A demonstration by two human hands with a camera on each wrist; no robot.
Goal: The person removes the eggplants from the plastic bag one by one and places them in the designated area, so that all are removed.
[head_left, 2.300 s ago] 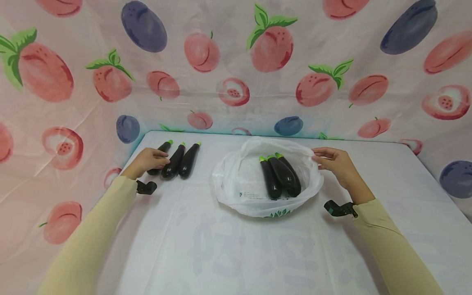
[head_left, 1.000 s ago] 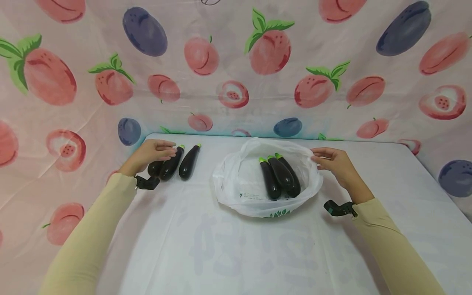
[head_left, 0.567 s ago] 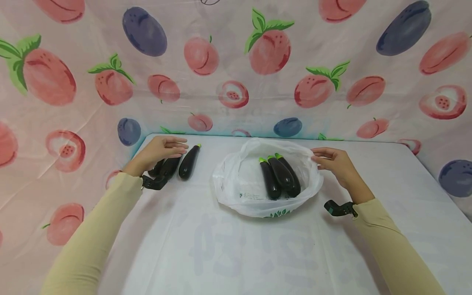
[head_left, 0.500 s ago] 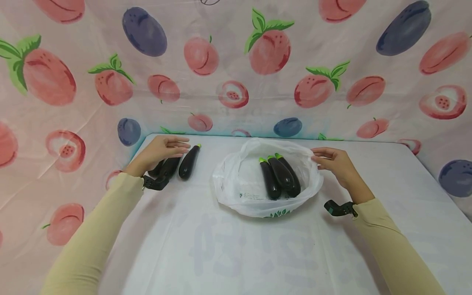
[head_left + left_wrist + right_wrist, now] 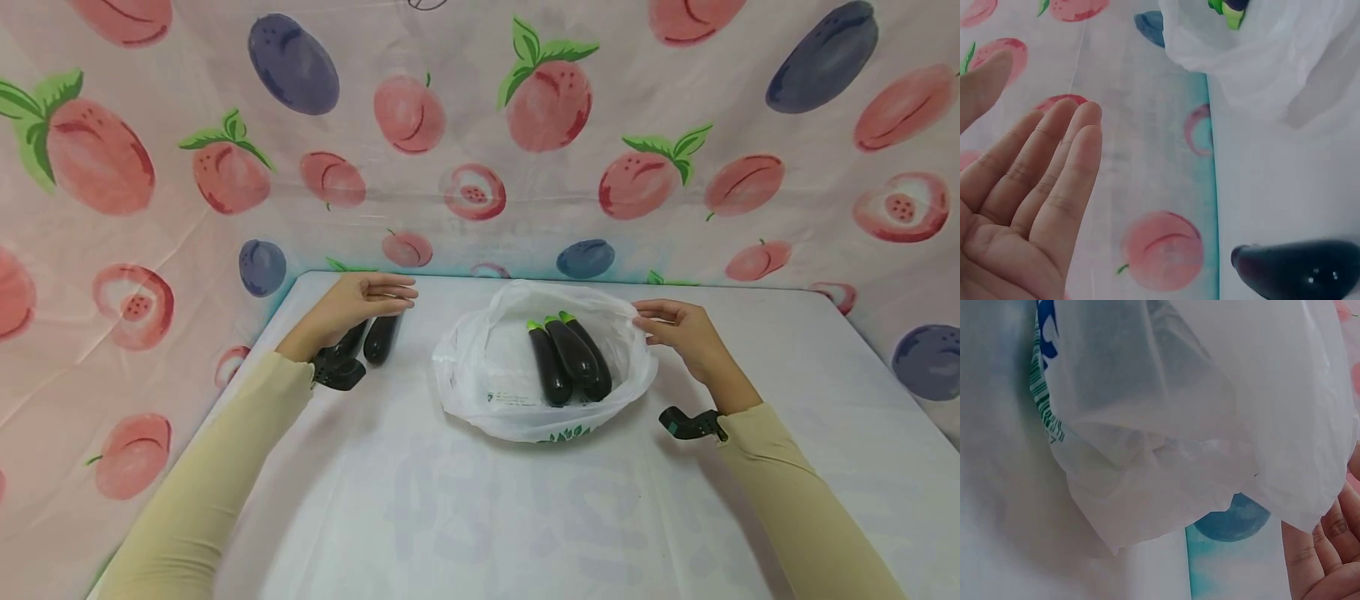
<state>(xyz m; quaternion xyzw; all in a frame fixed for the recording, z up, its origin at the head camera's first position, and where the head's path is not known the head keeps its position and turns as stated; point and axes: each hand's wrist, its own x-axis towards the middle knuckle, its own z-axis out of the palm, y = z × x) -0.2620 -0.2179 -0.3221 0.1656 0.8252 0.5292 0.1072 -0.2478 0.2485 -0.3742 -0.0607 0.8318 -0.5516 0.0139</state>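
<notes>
My left hand (image 5: 356, 307) hovers over the loose eggplants at the table's left, fingers extended and palm empty, as the left wrist view shows its palm (image 5: 1004, 250). Below it, one dark eggplant (image 5: 381, 342) shows its lower half; another eggplant (image 5: 349, 340) is mostly covered by the hand and wrist camera. A white plastic bag (image 5: 467, 375) lies with its mouth open mid-table, holding three eggplants (image 5: 573, 354) with green tops. At its right rim, my right hand (image 5: 686, 337) pinches the plastic; in the right wrist view the bag (image 5: 1147, 494) hides part of those fingers (image 5: 1300, 553).
A white cloth covers the table (image 5: 525, 517). Behind and at the left hangs a fruit-printed curtain (image 5: 465, 100). Black cameras sit on both wrists, the left camera (image 5: 339, 372) near the loose eggplants and the right camera (image 5: 688, 423) beside the bag.
My left hand has shifted rightward and slightly back across the loose eggplants, now covering the top of the rightmost one. Right hand, bag and the eggplants inside have stayed put.
</notes>
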